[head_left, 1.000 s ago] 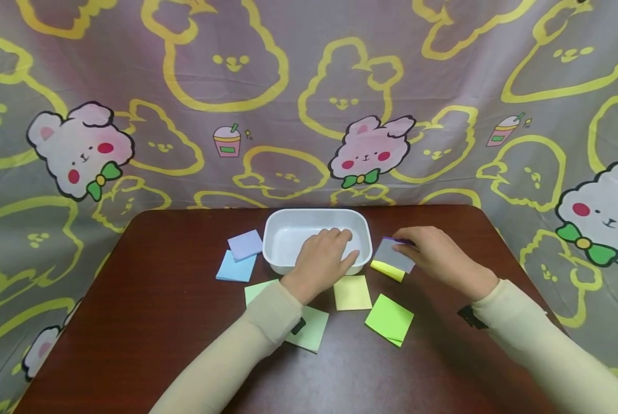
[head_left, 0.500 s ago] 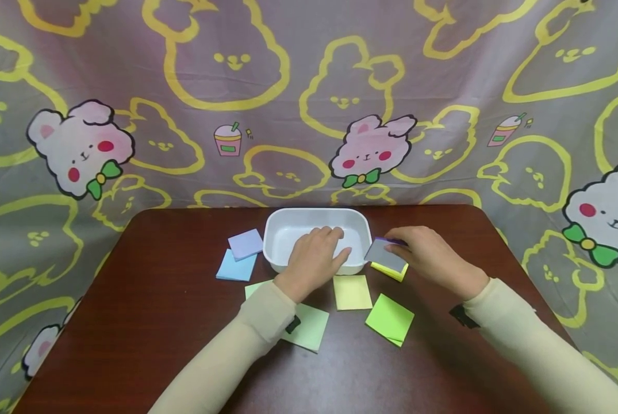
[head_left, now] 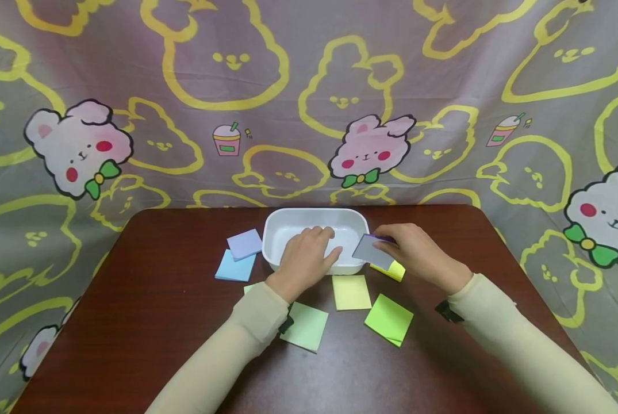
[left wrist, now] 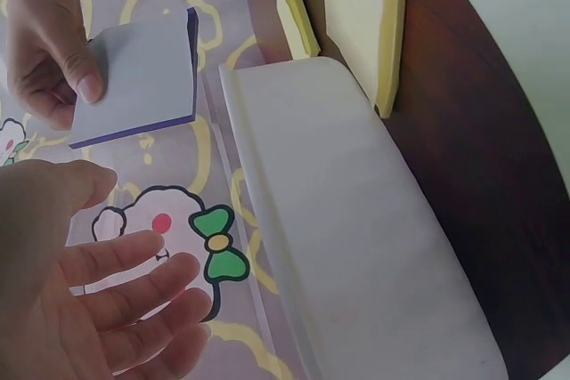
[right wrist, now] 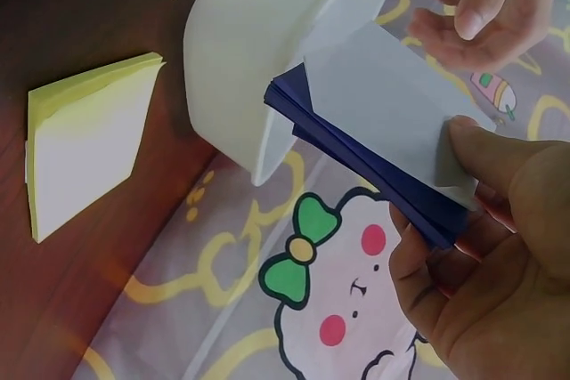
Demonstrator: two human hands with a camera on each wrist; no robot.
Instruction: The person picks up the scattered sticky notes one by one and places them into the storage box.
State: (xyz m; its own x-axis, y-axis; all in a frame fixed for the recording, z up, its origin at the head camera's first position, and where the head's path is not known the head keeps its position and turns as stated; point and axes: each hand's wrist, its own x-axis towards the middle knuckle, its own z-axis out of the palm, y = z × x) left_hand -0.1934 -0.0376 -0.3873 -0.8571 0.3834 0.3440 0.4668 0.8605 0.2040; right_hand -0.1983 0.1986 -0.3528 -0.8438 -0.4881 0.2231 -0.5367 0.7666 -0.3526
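My right hand (head_left: 422,250) pinches a sticky note pad (head_left: 375,251) between thumb and fingers. The pad's near face looks greyish white and its edges dark purple-blue; in the right wrist view the sheets of the pad (right wrist: 374,122) fan apart a little. It is held up over the right rim of a white plastic basin (head_left: 272,253). Above the basin's middle, my left hand (head_left: 306,256) hovers with relaxed, spread fingers and nothing in them. In the left wrist view the held pad (left wrist: 142,82) is close to the left hand's thumb but apart from it.
Left of the basin lie a lavender pad (head_left: 244,244) and a blue pad (head_left: 234,267). In front are a pale green pad (head_left: 306,326), a pale yellow pad (head_left: 352,293) and a bright green pad (head_left: 389,319). A bright yellow pad (head_left: 395,271) lies below the right hand.
My right hand has lifted the purple-edged pad off the bright yellow one and moved it left to the basin's rim. The left hand has shifted slightly left above the basin.
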